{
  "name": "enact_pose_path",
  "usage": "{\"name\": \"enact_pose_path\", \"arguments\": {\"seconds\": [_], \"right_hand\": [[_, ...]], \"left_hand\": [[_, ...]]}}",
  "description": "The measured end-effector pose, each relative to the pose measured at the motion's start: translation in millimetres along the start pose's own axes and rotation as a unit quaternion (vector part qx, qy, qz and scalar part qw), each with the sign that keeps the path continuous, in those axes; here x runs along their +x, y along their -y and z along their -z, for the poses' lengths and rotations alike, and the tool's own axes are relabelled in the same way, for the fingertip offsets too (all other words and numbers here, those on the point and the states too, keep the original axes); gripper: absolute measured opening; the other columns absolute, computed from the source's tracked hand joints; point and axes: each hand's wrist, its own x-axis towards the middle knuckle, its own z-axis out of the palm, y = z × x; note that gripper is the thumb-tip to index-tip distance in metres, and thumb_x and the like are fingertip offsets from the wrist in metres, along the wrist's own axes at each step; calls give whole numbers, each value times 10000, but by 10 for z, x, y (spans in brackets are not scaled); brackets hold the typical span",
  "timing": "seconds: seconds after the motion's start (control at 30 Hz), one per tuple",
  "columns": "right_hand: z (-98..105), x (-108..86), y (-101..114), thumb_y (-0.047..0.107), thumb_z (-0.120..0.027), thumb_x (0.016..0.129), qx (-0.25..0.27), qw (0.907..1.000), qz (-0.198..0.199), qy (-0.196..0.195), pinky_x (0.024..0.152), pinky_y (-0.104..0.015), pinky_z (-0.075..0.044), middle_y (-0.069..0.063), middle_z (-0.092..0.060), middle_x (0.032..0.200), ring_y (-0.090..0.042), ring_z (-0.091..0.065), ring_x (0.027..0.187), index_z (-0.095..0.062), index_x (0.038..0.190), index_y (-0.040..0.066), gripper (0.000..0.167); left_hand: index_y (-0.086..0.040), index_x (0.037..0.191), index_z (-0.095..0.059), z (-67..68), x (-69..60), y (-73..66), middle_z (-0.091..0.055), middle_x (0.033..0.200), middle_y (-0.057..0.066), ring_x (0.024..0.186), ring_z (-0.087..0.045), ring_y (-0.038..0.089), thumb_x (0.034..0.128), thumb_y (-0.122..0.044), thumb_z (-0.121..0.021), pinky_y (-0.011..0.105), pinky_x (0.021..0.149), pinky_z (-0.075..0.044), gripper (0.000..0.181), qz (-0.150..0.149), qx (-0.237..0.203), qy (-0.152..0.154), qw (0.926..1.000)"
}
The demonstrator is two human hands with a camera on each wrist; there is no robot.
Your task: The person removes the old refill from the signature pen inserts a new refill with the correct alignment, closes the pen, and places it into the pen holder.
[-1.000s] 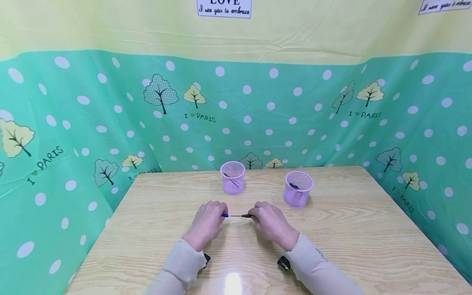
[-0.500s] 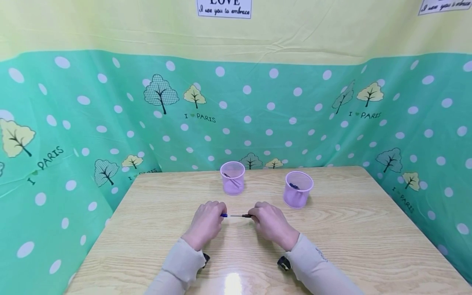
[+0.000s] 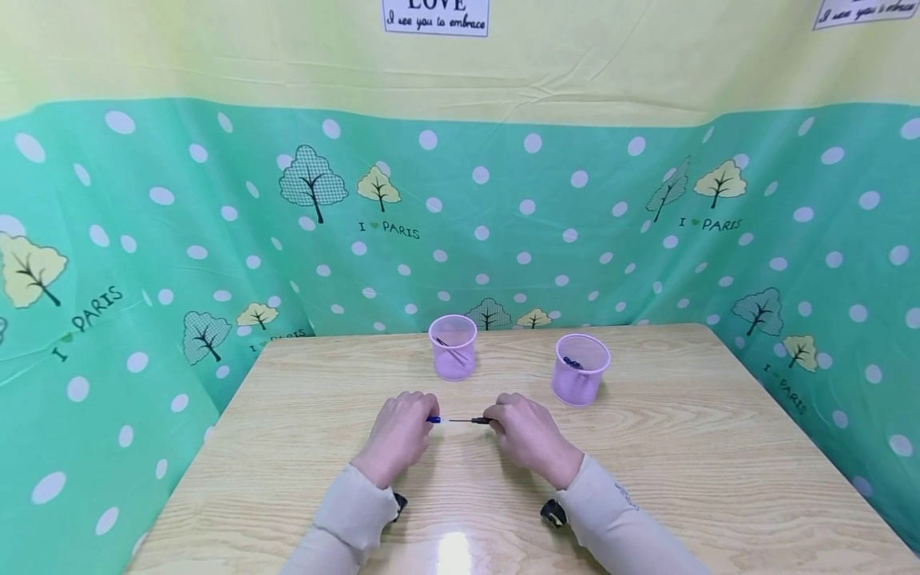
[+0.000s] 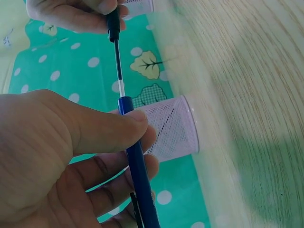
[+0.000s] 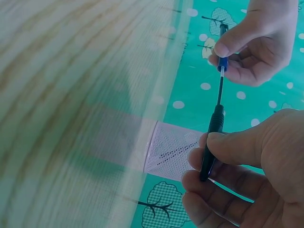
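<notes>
Between thumb and fingers, my left hand (image 3: 398,435) pinches the blue barrel (image 4: 138,166) of a pen; a dark clip shows along its lower end in the left wrist view. My right hand (image 3: 529,435) pinches the black front part (image 5: 215,126) of the pen, its tapered tip pointing away from the barrel. A thin refill (image 4: 118,59) bridges the two parts, dark along most of its length and pale near the barrel's mouth. How far it reaches inside the barrel is hidden. Both hands are held in front of two lilac mesh cups.
The left mesh cup (image 3: 454,363) holds a few thin sticks, perhaps pen parts. In the right mesh cup (image 3: 575,390) lie small dark blue pieces. Both stand toward the back of the wooden table (image 3: 302,415), before a green dotted curtain (image 3: 402,271).
My left hand has drawn slightly leftward with the blue barrel, so the gap between barrel and black part is wider and a pale stretch of refill shows. My right hand holds still.
</notes>
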Motion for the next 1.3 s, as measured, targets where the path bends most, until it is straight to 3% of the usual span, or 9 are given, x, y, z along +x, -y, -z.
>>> {"name": "enact_pose_path", "arguments": {"seconds": [0.63, 0.87, 1.3], "right_hand": [[-7, -3, -12, 53, -684, 798, -8, 10000, 9, -58, 565, -270, -451, 97, -516, 706, -94, -518, 660, -747, 873, 186, 165], [6, 0, -11, 38, -676, 799, 55, 10000, -23, -56, 557, -269, -445, 99, -501, 699, -93, -508, 655, -746, 873, 181, 176], [-2, -1, -15, 38, -670, 800, 39, 10000, -5, -61, 567, -277, -452, 97, -509, 707, -96, -515, 664, -744, 878, 179, 177]], "left_hand": [[-136, 819, -645, -4, 2, 26, -614, 768, -22, 730, -571, 183, 762, 22, -703, 351, 664, -448, 178, 150, 26, 144, 9998], [-123, 779, -641, -8, -15, 35, -599, 722, -14, 683, -576, 192, 749, 39, -685, 371, 628, -459, 171, 49, 33, 126, 9999], [-110, 805, -667, -65, -28, 14, -609, 758, -14, 705, -579, 155, 754, 39, -684, 333, 664, -495, 158, 205, -211, 736, 9969]]}}
